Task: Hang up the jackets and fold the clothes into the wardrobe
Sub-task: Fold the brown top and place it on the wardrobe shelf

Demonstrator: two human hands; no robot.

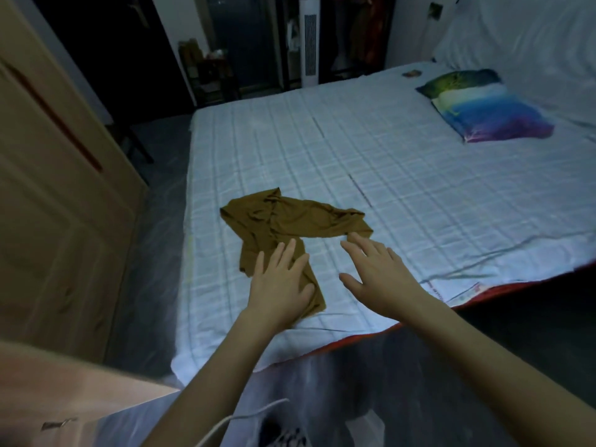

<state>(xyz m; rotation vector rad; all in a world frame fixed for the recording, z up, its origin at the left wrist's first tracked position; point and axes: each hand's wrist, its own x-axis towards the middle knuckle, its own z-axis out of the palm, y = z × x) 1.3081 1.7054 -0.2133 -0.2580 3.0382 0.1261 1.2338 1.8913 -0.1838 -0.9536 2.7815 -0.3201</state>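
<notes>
On the near corner of the bed (403, 175) the brown garment (283, 221) lies crumpled, left hand (280, 282) flat on it, right hand (377, 272) spread just beside, seemingly smoothing before folding.

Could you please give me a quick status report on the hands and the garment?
Left hand flat on brown garment, fingers straight. Right hand open, beside it over the bed sheet. Garment crumpled, unfolded. Nothing in the way.

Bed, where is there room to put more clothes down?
The white checked bedsheet lies bare between the crumpled mustard-brown garment and the blue-green pillow, and toward the far edge. The near corner is crowded: the left hand rests on the garment, with the right hand beside it.
</notes>
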